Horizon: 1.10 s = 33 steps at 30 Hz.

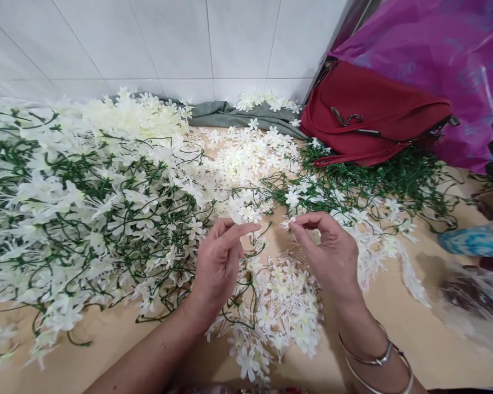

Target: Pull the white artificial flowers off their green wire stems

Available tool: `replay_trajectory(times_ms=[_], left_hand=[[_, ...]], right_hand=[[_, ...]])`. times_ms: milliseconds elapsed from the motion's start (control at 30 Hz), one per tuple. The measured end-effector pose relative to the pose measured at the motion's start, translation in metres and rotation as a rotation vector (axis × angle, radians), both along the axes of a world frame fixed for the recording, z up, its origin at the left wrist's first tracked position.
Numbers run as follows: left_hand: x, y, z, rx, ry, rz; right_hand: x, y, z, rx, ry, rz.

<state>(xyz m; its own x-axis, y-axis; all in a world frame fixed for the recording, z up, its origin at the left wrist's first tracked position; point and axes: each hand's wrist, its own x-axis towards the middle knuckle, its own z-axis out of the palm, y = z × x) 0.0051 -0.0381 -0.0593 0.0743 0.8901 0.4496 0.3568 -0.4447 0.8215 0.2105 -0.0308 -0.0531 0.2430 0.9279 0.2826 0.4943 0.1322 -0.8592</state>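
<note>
A person's two bare hands are working at the near middle of a tan tabletop [398, 323] strewn with artificial flowers. The right hand [332, 254] is pinching a small white blossom [288, 223] between thumb and forefinger, the two fingertips [298, 229] closed tight on it, while the other fingers are curling loosely behind. The blossom is being held just above the table, between the two hands and over a near heap of loose white flower heads [283, 306].

The left hand [217, 268] is hovering just left of it, forefinger and thumb [242, 229] stretching toward the right hand and lying close together; whether they are gripping anything cannot be told. The remaining fingers are folding slackly into the palm.

A thick bank of finished sprays [86, 208], white petals on green stems, is filling the left side. Bare green stems [378, 180] are sprawling at the far right, below a red bag [370, 115] that is leaning against purple plastic sheeting [435, 49]. A grey cloth [225, 114] is lying along the white tiled wall [168, 38] at the far edge. Silver bangles [373, 358] are circling the right wrist.
</note>
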Motion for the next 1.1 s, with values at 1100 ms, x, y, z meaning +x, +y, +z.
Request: replay_trajectory(times_ms=[1100], left_hand=[[0.009, -0.002, 0.002, -0.483, -0.420, 0.019]], right_hand=[[-0.011, 0.000, -0.006, 0.150, -0.300, 0.184]])
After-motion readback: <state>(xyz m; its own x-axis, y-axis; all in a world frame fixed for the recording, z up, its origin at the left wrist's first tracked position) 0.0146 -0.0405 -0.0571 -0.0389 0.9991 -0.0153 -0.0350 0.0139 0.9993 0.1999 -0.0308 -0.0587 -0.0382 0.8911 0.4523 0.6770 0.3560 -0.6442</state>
